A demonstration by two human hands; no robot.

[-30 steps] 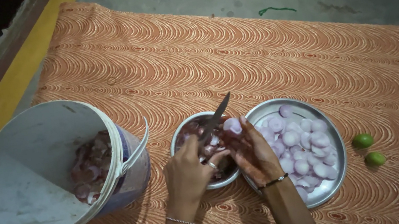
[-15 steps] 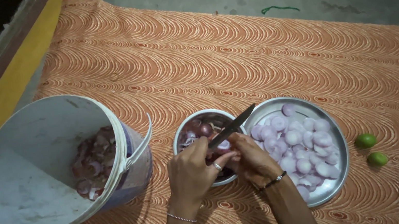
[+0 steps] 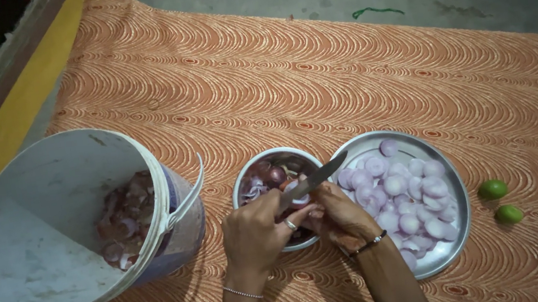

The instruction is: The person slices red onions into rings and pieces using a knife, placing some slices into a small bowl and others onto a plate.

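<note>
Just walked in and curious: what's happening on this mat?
A person is peeling small onions over a small steel bowl. The left hand grips a knife, while the right hand seems to hold an onion against the blade. Peeled onions fill the steel plate on the right, skins sit in the white bucket, and two green limes lie beyond.

The right hand covers whatever it holds, so it cannot be identified. The knife handle is hidden inside the left hand. Both forearms are cut by the bottom edge.
</note>
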